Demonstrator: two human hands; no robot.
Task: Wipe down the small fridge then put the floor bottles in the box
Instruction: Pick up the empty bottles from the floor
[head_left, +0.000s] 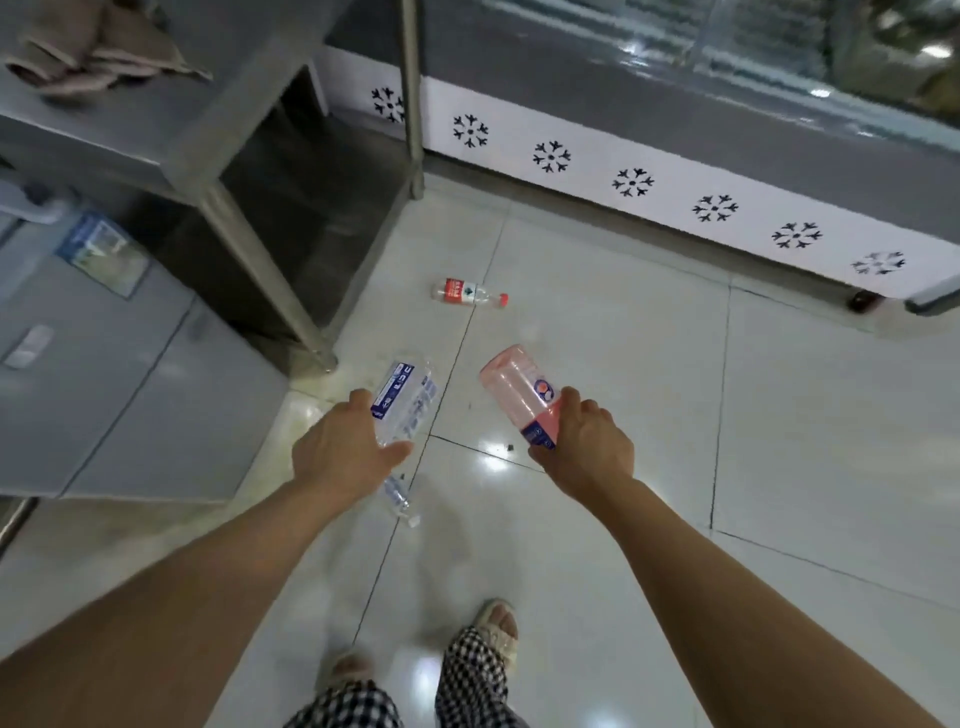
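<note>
— While both hands are full, what's left on the floor?

— One clear plastic bottle with a red label and red cap (467, 292), lying on the white tiles (597, 364) ahead. The left hand (343, 449) is clamped on a clear blue-labelled bottle (408, 400); the right hand (584, 441) on a pink-tinted one (519, 392).

— Why two at once?

— Probably fewer trips. No box is visible.

Clear bottle (408, 400) — its middle hidden behind the left hand (340, 452).
</note>
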